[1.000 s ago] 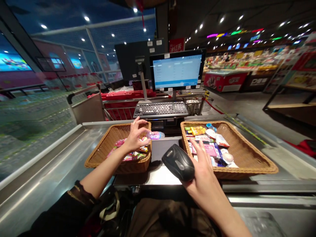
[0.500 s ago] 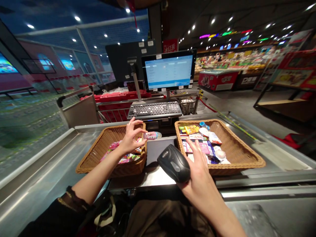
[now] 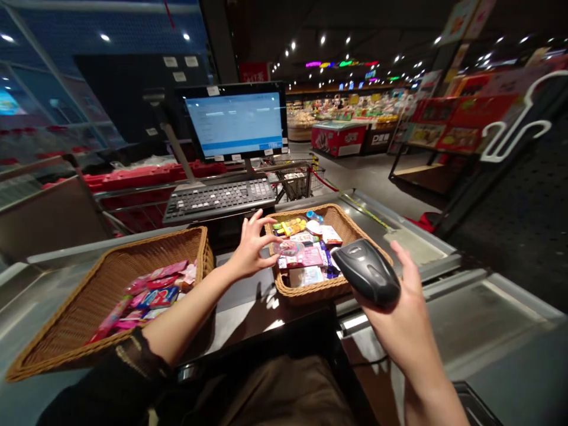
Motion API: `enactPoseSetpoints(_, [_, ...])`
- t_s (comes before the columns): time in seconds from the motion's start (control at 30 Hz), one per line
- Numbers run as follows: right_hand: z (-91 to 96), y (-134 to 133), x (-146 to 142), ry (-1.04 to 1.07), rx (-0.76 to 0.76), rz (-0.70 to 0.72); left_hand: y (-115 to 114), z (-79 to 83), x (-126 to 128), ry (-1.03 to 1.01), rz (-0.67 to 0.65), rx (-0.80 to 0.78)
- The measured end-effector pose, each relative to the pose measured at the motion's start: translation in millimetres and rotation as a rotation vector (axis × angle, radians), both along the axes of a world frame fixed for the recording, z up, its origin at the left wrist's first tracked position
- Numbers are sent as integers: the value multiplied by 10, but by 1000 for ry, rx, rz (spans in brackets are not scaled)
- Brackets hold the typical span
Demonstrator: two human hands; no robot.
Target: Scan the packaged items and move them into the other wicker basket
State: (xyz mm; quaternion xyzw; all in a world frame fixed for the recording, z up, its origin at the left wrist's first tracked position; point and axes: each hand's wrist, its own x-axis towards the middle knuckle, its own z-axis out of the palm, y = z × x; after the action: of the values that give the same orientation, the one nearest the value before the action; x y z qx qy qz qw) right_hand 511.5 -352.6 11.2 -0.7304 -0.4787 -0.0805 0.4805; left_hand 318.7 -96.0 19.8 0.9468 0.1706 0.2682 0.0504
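Observation:
Between thumb and fingers, my left hand (image 3: pixel 254 247) pinches a small clear container with a pink label (image 3: pixel 288 247). It hangs over the near-left part of the right wicker basket (image 3: pixel 288 291), which holds several packets and small boxes. My right hand (image 3: pixel 399 302) grips a black barcode scanner (image 3: pixel 368 271) above that basket's right side, its head pointing up and left. At the left, another wicker basket (image 3: pixel 57 331) contains several colourful candy packets (image 3: pixel 160 296); my left forearm crosses its near right corner.
Behind the baskets stand a keyboard (image 3: pixel 222 196) and a lit monitor (image 3: pixel 235 124). A metal cart (image 3: pixel 295 177) is parked beyond the counter. On the far right hangs a white hook rack (image 3: pixel 510 130). Metal counter edging (image 3: pixel 497 284) runs along the right.
My left hand has carried the small container from beside the left basket to over the right basket. My right hand has moved right with the scanner. The view has turned right.

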Motion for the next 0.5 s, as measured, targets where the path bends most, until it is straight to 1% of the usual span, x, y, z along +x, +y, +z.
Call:
enactPoseSetpoints(0.1, [-42,-122,119,36,9,-74,12,-102,362,35,-64,6])
enactPoseSetpoints(0.2, [-52,-185,189,45,11,-105,-12,-181,654,51,-126,1])
enactPoseSetpoints(0.27, [-53,-198,219,49,4,-114,-69,-223,826,87,-187,-6])
enactPoseSetpoints(0.4, [-66,-186,244,74,-2,-132,-245,-325,1145,233,-341,12])
enactPoseSetpoints(0.5, [-83,-176,249,80,-14,-126,-347,-442,1322,328,-397,32])
